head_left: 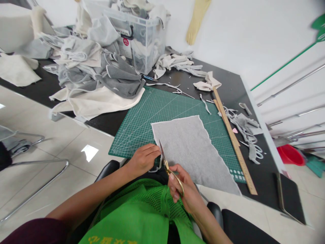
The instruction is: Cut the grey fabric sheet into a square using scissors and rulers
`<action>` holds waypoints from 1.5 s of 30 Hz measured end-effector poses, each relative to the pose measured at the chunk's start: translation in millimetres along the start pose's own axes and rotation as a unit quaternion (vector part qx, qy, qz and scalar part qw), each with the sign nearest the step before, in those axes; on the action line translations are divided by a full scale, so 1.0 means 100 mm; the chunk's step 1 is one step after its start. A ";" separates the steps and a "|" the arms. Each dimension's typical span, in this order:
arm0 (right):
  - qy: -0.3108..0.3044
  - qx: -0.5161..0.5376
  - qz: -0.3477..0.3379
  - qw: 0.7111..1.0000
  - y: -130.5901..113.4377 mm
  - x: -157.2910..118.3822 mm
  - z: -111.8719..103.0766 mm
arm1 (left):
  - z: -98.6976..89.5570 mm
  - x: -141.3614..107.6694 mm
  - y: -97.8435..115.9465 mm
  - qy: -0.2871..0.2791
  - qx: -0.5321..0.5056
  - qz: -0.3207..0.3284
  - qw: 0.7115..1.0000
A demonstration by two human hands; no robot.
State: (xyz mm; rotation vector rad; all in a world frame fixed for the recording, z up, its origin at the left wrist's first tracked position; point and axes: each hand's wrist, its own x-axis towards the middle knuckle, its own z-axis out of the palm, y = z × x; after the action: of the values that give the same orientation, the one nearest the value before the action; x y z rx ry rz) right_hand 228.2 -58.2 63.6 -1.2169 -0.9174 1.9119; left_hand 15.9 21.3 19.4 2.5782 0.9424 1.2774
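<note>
A grey piece of fabric (188, 142) with pale edges lies over the green cutting mat (127, 139), its lower part past the table's front edge. My right hand (179, 184) is closed round the handles of gold-handled scissors (165, 163), whose blades point up and left along the fabric's left edge. My left hand (144, 157) pinches that edge just left of the blades. A thin pale strip (160, 163) hangs beneath my left fingers.
Grey and cream cloths (83, 74) are heaped at the left, beside a clear plastic box (146, 44) of cloth. A wooden ruler (232, 139) lies along the mat's right side. Farther right are scraps (245, 125), white-handled scissors (257, 151) and a dark flat device (290, 196).
</note>
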 end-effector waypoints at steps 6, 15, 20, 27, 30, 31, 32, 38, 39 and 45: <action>-0.004 0.004 -0.006 1.000 0.01 0.01 0.02 | 0.04 -0.02 -0.03 0.018 -0.026 -0.024 0.999; -0.006 -0.011 0.008 1.000 0.01 -0.07 -0.04 | 0.04 -0.04 -0.03 0.009 -0.064 -0.059 0.996; -0.008 -0.014 0.008 1.000 0.02 -0.09 -0.05 | 0.06 -0.04 -0.04 0.018 -0.054 -0.053 0.997; -0.008 -0.015 0.005 1.000 0.03 -0.09 -0.06 | 0.03 -0.02 -0.02 0.008 -0.054 -0.050 0.997; -0.015 -0.025 0.007 1.000 0.03 -0.10 -0.07 | 0.03 -0.01 -0.02 0.009 -0.055 -0.045 0.997; -0.017 -0.030 0.010 0.999 0.03 -0.11 -0.07 | 0.03 -0.01 -0.02 0.010 -0.053 -0.045 0.997; -0.018 -0.035 0.013 0.999 0.03 -0.11 -0.07 | 0.03 -0.01 -0.02 0.011 -0.052 -0.047 0.998; -0.009 -0.031 0.014 0.999 0.06 -0.15 -0.04 | 0.04 -0.02 -0.02 0.014 -0.061 -0.056 0.996; -0.007 -0.022 0.014 1.000 0.06 -0.14 -0.04 | 0.04 -0.02 -0.02 0.015 -0.063 -0.056 0.996; -0.003 -0.009 0.024 1.000 0.04 -0.09 -0.02 | 0.02 0.02 -0.02 0.017 -0.091 -0.052 0.994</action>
State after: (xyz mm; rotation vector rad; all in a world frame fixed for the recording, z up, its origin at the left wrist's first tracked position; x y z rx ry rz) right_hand 232.0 -67.7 63.5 -1.2555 -0.9178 1.9500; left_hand 17.1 24.7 18.6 2.3463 0.9080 1.3161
